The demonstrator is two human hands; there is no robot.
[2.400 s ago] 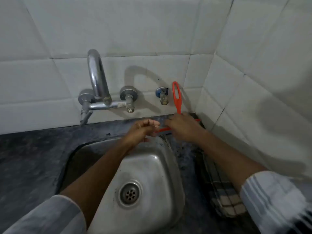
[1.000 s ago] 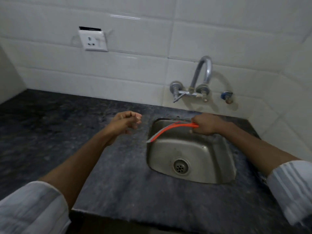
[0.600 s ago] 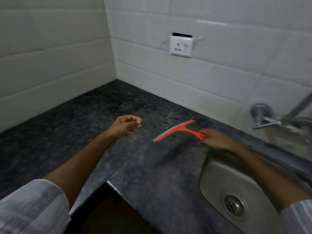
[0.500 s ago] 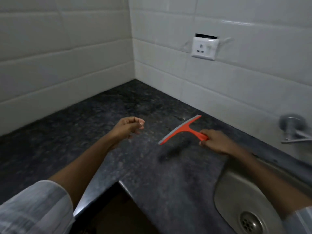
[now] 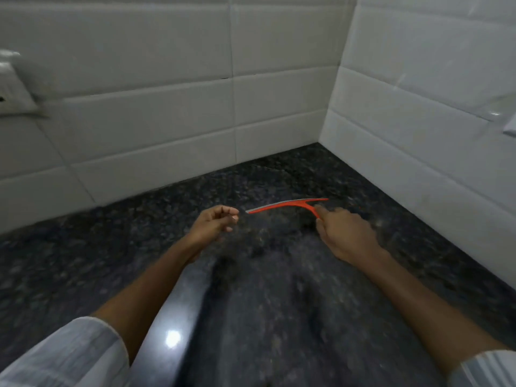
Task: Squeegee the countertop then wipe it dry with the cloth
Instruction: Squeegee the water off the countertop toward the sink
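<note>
The dark countertop [image 5: 268, 303] showed no clear wiped strip, though blur made wetness hard to judge, so squeegeeing looked barely begun and no cloth was visible. At 11 o'clock the left hand [image 5: 213, 226] hovered loosely curled and empty; at 1 o'clock the right hand [image 5: 344, 233] reached forward, closed around the handle of the orange squeegee [image 5: 287, 205], blade out toward the tiled corner

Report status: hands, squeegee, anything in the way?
Right hand shut on orange squeegee handle, blade out toward the tiled corner. Left hand loosely curled, empty, beside the blade tip. Dark countertop ahead unobstructed; cloth not in view.
</note>
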